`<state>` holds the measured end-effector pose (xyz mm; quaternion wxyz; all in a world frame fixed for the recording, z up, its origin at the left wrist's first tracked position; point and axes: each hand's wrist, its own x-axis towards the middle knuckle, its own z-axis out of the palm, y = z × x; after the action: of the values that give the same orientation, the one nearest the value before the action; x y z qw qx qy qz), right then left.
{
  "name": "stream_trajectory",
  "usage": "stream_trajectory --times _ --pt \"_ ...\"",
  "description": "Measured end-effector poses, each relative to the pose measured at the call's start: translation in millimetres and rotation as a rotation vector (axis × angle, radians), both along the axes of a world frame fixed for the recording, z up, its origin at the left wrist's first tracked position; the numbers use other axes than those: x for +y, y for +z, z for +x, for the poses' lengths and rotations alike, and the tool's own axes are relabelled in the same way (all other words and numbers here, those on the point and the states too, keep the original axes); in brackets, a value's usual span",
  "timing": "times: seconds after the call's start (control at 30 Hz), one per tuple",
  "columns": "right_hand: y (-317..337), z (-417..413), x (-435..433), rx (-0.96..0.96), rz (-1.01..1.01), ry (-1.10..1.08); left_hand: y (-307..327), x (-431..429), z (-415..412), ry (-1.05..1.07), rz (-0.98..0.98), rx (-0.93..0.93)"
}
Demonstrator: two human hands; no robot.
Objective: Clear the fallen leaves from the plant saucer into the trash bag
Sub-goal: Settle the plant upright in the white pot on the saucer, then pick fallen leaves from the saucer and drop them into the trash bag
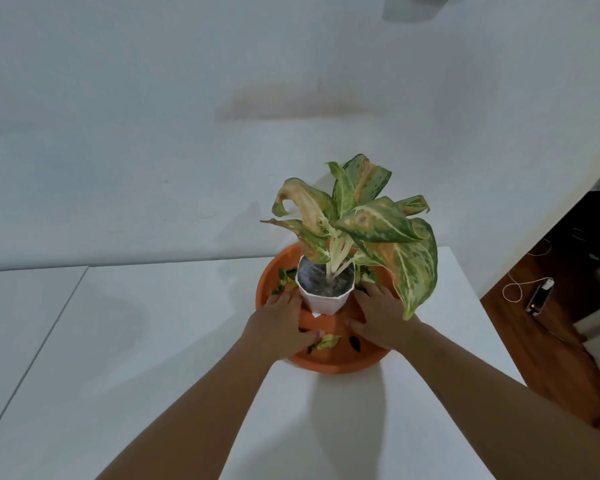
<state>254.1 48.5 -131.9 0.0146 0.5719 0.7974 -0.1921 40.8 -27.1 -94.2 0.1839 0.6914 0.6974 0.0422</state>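
Note:
An orange plant saucer point(340, 364) stands on a white table. In its middle is a white faceted pot point(324, 301) holding a plant with green and yellow leaves point(378, 223). Fallen leaves point(328, 341) lie in the saucer at the front, and more fallen leaves point(284, 278) lie at the left behind the pot. My left hand point(281, 322) rests flat in the saucer on the pot's left side. My right hand point(380, 317) rests on the pot's right side, partly under a drooping leaf. Both hands have fingers spread and hold nothing. No trash bag is in view.
The white table point(153, 341) has a seam at the left and its right edge close to the saucer. Beyond that edge is a wooden floor with a phone point(539, 296) on a white cable. A pale wall rises behind.

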Motion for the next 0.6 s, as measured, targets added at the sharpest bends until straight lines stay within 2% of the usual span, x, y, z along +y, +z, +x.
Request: stream_trajectory --times 0.1,0.17,0.3,0.4,0.47,0.6 --pt "21.2 -5.0 -27.1 -0.024 -0.039 0.064 -4.9 -5.7 5.5 -0.058 0.013 0.057" --pt "31.8 -8.4 -45.7 -0.005 -0.034 0.096 -8.8 -10.2 7.2 -0.081 0.028 0.026" --pt "40.0 -13.7 -65.5 0.100 -0.067 0.113 -9.8 -14.9 6.7 -0.167 0.083 -0.169" --pt "44.2 -13.1 -63.2 0.166 0.016 0.082 -4.7 -14.2 -0.8 -0.171 0.150 -0.255" --pt "43.0 -11.6 -57.3 0.134 0.080 0.043 -6.4 -12.5 -11.6 -0.172 0.233 -0.245" --pt "36.2 -18.7 -56.9 0.059 -0.023 -0.008 -19.1 -10.1 -36.6 -0.192 0.366 -0.081"
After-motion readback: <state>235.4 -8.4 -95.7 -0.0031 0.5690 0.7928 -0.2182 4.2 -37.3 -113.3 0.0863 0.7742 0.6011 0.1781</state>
